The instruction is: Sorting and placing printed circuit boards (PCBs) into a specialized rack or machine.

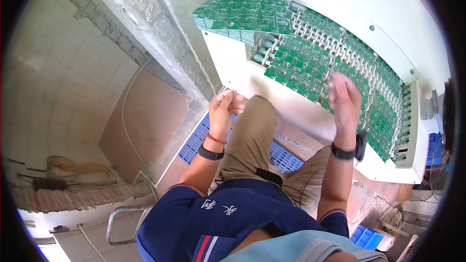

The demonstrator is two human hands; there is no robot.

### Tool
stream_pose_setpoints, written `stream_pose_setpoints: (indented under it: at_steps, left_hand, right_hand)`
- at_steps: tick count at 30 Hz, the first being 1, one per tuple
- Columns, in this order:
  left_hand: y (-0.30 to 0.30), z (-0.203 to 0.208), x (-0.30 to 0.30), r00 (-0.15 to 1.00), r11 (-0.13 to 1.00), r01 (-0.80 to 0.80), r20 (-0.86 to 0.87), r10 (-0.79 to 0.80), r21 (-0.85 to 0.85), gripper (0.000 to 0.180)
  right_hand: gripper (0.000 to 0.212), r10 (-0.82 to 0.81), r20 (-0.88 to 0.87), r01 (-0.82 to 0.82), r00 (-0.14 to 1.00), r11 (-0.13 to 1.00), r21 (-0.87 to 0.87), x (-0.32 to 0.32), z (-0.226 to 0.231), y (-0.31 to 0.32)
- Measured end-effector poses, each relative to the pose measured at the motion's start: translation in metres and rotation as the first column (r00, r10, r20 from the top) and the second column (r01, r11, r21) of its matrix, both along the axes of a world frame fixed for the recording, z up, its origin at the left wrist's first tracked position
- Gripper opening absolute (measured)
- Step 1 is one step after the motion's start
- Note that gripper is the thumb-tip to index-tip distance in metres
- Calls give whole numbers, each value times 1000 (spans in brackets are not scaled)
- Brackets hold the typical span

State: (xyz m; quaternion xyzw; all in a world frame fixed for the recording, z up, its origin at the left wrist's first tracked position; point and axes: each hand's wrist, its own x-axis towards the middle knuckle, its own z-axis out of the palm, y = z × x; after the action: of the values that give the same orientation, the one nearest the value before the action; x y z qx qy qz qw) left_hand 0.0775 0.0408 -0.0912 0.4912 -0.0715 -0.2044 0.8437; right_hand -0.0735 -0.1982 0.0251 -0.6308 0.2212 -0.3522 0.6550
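Observation:
My left hand (226,105) is held above my knee, in front of the white machine's left end. Its fingers are curled in toward the thumb, and nothing shows in them. My right hand (345,96) is raised over the machine's front edge, close to a green circuit board panel (302,65) lying on the white rollers. Motion smears its fingers, so I cannot tell whether they hold anything. More green panels (381,121) lie in rows along the roller conveyor (335,46). A tall stack of green circuit board panels (245,7) rests on the machine's left end.
The white machine housing (291,99) runs across in front of my knees, with a raised white cover (369,5) behind the rollers. A rough wall edge (165,53) stands at left. Below are blue plastic grating (194,140) and a metal frame (110,223); a blue bin (365,237) sits lower right.

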Motion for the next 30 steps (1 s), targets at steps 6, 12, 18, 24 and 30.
stream_pose_setpoints:
  at_steps: [6,12,18,24,30]
  left_hand:
    - [15,7,4,998,998,-60,34,59,7,18]
    - [23,35,35,969,986,-166,182,168,-23,17]
    - [13,37,29,968,988,-138,204,148,-62,17]
    - [4,23,11,990,996,-75,114,81,-55,17]
    - [1,27,-8,989,973,148,26,-146,-175,34]
  right_hand:
    - [36,207,67,-217,976,950,226,110,28,12]
    - [22,306,190,-355,933,871,341,149,33,22]
    - [13,350,125,-371,928,847,380,163,34,26]
    - [19,307,138,-337,941,879,337,131,41,29]
    - [17,278,220,-334,935,897,290,50,-9,20]
